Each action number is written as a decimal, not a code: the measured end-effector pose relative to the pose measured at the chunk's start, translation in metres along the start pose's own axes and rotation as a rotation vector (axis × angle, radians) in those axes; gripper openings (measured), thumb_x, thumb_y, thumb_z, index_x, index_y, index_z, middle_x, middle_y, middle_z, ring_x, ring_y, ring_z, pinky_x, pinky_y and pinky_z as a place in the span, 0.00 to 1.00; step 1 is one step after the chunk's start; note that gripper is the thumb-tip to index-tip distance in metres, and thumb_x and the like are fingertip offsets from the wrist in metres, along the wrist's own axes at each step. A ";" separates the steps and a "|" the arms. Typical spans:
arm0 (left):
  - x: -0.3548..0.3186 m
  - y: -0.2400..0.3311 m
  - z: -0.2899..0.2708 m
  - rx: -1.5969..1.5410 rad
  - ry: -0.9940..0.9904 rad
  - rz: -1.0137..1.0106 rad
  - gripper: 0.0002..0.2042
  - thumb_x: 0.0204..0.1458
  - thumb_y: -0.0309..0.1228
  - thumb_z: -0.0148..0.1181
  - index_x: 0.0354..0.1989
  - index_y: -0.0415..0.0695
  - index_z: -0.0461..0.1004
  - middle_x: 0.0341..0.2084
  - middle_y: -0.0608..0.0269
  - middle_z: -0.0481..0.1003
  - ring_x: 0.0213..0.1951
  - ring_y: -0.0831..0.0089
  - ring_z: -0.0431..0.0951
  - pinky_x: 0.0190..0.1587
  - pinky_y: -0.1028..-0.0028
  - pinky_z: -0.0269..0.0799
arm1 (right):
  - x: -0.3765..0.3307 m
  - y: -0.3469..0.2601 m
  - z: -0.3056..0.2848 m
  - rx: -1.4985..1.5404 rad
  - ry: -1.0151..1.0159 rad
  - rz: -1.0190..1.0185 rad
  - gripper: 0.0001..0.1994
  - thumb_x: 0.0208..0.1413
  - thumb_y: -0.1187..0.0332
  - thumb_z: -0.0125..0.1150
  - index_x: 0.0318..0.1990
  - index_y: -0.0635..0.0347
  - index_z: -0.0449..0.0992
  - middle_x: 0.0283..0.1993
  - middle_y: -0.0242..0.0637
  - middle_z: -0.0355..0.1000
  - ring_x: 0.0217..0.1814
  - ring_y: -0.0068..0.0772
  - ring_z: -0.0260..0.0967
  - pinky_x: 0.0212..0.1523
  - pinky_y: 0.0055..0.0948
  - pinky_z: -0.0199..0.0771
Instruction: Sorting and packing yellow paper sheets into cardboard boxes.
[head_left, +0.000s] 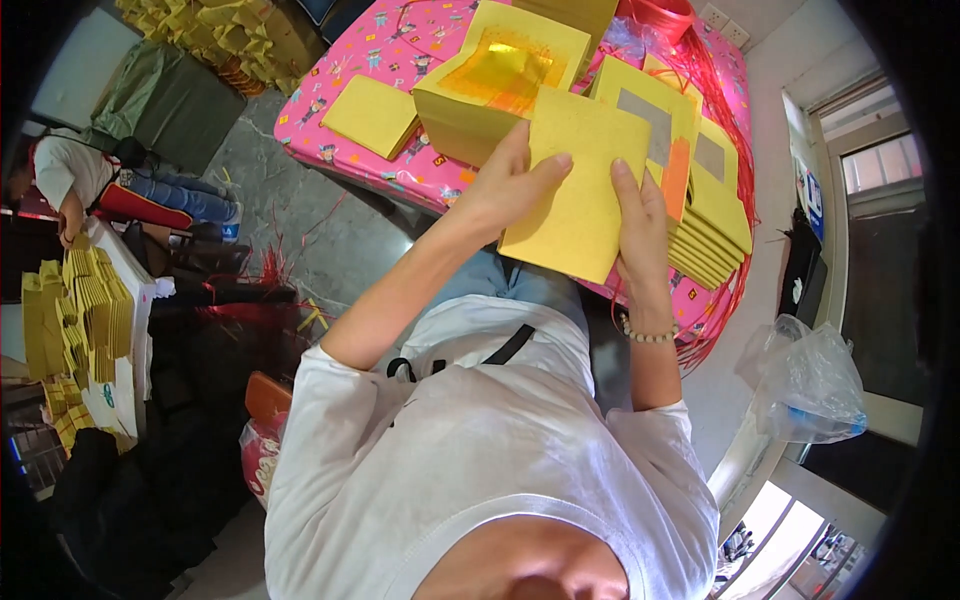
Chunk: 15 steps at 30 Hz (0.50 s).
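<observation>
Both my hands grip a flat pad of plain yellow joss paper (585,130), tilted in front of me at the table's near edge. My left hand (515,185) is closed on its left side, thumb on top. On the opposite edge, my right hand (642,215) also has its thumb on the upper face. Just beyond stands a thick block of yellow joss paper (450,115) with gold foil and orange colouring on top. Beside my right hand lie stacked yellow bundles (712,225) with grey patches and an orange strip. A smaller yellow pad (370,115) rests at the left.
The table (350,60) has a pink patterned cover. Red strings (735,130) hang along its right side. A clear plastic bag (815,385) is by the right wall. At far left, another person (75,180) is at a white table with yellow folded paper pieces (95,310). More yellow pieces (215,35) are heaped behind.
</observation>
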<state>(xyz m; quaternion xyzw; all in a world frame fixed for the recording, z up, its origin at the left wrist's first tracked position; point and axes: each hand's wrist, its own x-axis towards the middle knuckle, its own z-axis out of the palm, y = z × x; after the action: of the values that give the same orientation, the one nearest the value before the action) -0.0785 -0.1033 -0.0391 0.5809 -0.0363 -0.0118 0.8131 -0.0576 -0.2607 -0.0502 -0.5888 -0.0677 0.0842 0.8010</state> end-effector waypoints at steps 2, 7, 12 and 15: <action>0.005 -0.001 0.000 -0.023 0.018 -0.020 0.19 0.57 0.28 0.52 0.55 0.36 0.59 0.47 0.59 0.71 0.47 0.75 0.72 0.47 0.74 0.69 | 0.004 -0.001 -0.001 -0.016 -0.007 0.017 0.16 0.63 0.64 0.47 0.53 0.66 0.66 0.48 0.35 0.71 0.45 0.19 0.68 0.45 0.21 0.70; 0.014 -0.006 -0.003 -0.040 0.005 -0.139 0.16 0.58 0.27 0.51 0.51 0.34 0.59 0.45 0.54 0.70 0.45 0.71 0.73 0.45 0.72 0.71 | 0.008 -0.004 -0.004 -0.024 -0.012 0.060 0.17 0.63 0.63 0.47 0.54 0.66 0.66 0.49 0.36 0.70 0.47 0.21 0.69 0.45 0.21 0.70; 0.017 -0.005 -0.002 -0.082 -0.019 -0.198 0.16 0.58 0.27 0.50 0.51 0.33 0.59 0.44 0.54 0.71 0.45 0.71 0.73 0.45 0.73 0.71 | 0.010 -0.004 -0.007 0.003 0.026 0.105 0.18 0.63 0.64 0.47 0.55 0.66 0.65 0.50 0.37 0.70 0.48 0.23 0.69 0.46 0.22 0.70; 0.013 -0.005 -0.003 -0.027 -0.028 -0.110 0.16 0.57 0.26 0.50 0.52 0.34 0.59 0.45 0.55 0.70 0.47 0.72 0.71 0.48 0.72 0.69 | 0.006 -0.006 -0.001 -0.004 0.017 0.023 0.17 0.64 0.65 0.46 0.56 0.66 0.64 0.50 0.36 0.69 0.49 0.21 0.68 0.47 0.22 0.69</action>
<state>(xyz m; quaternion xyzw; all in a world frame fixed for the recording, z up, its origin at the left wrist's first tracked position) -0.0656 -0.1032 -0.0442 0.5706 -0.0156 -0.0649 0.8185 -0.0515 -0.2620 -0.0445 -0.5919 -0.0542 0.0882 0.7994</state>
